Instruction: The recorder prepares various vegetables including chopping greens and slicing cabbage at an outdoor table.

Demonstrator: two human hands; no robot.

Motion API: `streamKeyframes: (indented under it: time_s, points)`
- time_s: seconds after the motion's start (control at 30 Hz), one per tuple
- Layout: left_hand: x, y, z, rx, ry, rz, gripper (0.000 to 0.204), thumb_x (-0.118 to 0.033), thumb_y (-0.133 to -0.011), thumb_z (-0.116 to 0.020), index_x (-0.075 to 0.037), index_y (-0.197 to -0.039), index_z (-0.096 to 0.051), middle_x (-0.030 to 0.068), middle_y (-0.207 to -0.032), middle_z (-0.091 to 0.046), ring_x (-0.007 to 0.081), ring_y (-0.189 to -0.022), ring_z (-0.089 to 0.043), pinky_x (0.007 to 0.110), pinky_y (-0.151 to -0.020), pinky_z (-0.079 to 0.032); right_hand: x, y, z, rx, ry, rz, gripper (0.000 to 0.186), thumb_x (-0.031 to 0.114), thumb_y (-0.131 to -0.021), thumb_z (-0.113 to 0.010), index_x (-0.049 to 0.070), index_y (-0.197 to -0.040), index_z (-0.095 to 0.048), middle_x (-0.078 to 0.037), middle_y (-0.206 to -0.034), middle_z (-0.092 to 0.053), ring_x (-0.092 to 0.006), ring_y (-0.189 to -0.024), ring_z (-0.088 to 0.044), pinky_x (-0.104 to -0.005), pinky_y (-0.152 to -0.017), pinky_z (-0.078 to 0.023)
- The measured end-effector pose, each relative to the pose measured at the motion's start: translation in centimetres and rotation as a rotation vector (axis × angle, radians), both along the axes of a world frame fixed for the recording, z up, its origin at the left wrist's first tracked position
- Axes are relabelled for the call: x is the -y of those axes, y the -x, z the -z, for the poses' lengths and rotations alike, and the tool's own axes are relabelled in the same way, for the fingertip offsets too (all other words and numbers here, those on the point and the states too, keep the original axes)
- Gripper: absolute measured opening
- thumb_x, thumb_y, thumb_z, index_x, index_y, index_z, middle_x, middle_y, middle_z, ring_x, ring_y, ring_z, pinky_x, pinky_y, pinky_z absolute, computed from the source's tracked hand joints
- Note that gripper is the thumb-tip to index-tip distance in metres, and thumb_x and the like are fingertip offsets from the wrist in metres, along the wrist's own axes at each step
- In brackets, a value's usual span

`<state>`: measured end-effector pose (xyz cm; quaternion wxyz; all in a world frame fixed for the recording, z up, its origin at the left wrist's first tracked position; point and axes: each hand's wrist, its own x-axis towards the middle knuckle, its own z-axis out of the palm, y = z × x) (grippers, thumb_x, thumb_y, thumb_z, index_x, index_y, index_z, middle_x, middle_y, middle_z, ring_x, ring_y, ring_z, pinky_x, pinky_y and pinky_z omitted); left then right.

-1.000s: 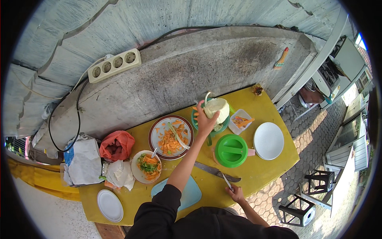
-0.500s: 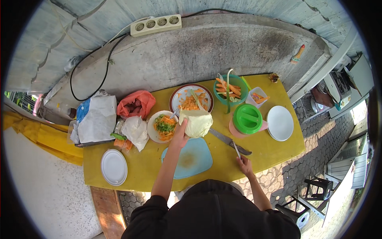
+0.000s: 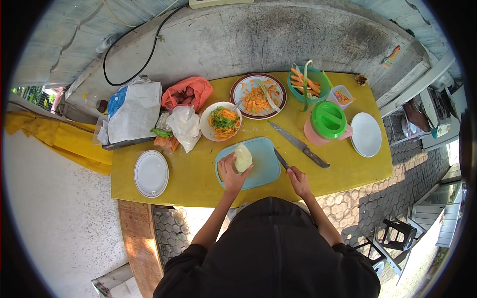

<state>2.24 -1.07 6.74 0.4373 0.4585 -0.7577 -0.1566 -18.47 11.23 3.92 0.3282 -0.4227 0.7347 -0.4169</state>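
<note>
My left hand [image 3: 232, 174] grips a pale piece of cabbage [image 3: 243, 156] over the light blue cutting board [image 3: 263, 171], its cut face turned partly upward. My right hand [image 3: 297, 179] is closed on a small knife [image 3: 282, 161], whose blade points up and leftward by the board's right edge. A large knife [image 3: 300, 145] lies right of the board. Just behind the board sit a bowl [image 3: 205, 130] of shredded carrot and chopped greens, and a red-rimmed plate [image 3: 236, 104] holding orange scraps.
The yellow table [image 3: 357, 174] bears stacked plates [image 3: 151, 175], white dishes [image 3: 365, 135], a green-lidded pitcher [image 3: 325, 122], a teal bowl of carrots [image 3: 323, 84], a small container [image 3: 343, 94], bags [image 3: 184, 130] and wrapped packages [image 3: 133, 111]. A concrete wall [image 3: 258, 35] stands behind; stools [image 3: 397, 233] are at right.
My left hand has brought the cabbage down from the teal bowl to the board. My right hand has shifted slightly left with the small knife. The view has shifted too.
</note>
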Motion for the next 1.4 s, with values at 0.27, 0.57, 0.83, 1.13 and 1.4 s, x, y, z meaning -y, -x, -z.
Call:
streamKeyframes:
  time_s: [0.27, 0.57, 0.83, 1.13, 1.4]
  points:
    - [-2.1, -1.4, 6.5, 0.389, 0.201, 0.153, 0.05, -0.016, -0.054, -0.074, -0.016, -0.099, -0.052, 0.0075, -0.111, -0.044, 0.0316, -0.098, -0.042, 0.043, -0.082, -0.036, 0.4, -1.6, 1.1, 0.232, -0.111, -0.131, 0.038, 0.031, -0.093, -0.034, 0.003, -0.095, -0.06, -0.004, -0.05, -0.043, -0.0106, -0.043, -0.046, -0.0269, -0.043, -0.038]
    - [-0.3, -1.1, 3.9, 0.274, 0.113, 0.163, 0.06, -0.024, -0.052, -0.078, -0.012, -0.105, -0.051, 0.0099, -0.124, -0.045, 0.0324, -0.101, -0.042, 0.04, -0.083, -0.037, 0.7, -1.1, 1.9, 0.366, -0.269, -0.09, 0.037, 0.032, -0.093, -0.035, 0.005, -0.101, -0.06, 0.0, -0.054, -0.041, -0.0081, -0.045, -0.042, -0.0229, -0.043, -0.036]
    - [1.3, -0.2, 3.2, 0.237, 0.098, 0.036, 0.063, -0.033, -0.054, -0.079, -0.004, -0.101, -0.048, 0.0136, -0.108, -0.049, 0.0328, -0.092, -0.044, 0.041, -0.078, -0.039, 1.4, -1.3, 0.6, 0.494, -0.214, -0.045, 0.037, 0.031, -0.093, -0.034, 0.006, -0.104, -0.058, -0.001, -0.06, -0.043, -0.008, -0.049, -0.044, -0.0229, -0.045, -0.038]
    - [0.0, 2.8, 0.5, 0.586, -0.229, 0.168, 0.071, -0.041, -0.046, -0.08, -0.016, -0.105, -0.049, 0.0112, -0.113, -0.036, 0.0341, -0.096, -0.041, 0.043, -0.077, -0.041, 0.8, -1.3, 4.1, 0.58, -0.344, -0.121, 0.036, 0.034, -0.091, -0.039, 0.003, -0.092, -0.059, -0.002, -0.061, -0.046, -0.0101, -0.05, -0.047, -0.0244, -0.046, -0.041]
    - [2.4, 0.9, 1.2, 0.483, -0.022, 0.415, 0.082, -0.049, -0.049, -0.077, -0.018, -0.118, -0.045, 0.0151, -0.123, -0.031, 0.0383, -0.109, -0.033, 0.052, -0.087, -0.035, 1.1, -1.9, 1.5, 0.649, -0.487, -0.107, 0.032, 0.038, -0.091, -0.039, 0.007, -0.092, -0.047, -0.002, -0.059, -0.043, -0.0101, -0.045, -0.043, -0.0252, -0.04, -0.036]
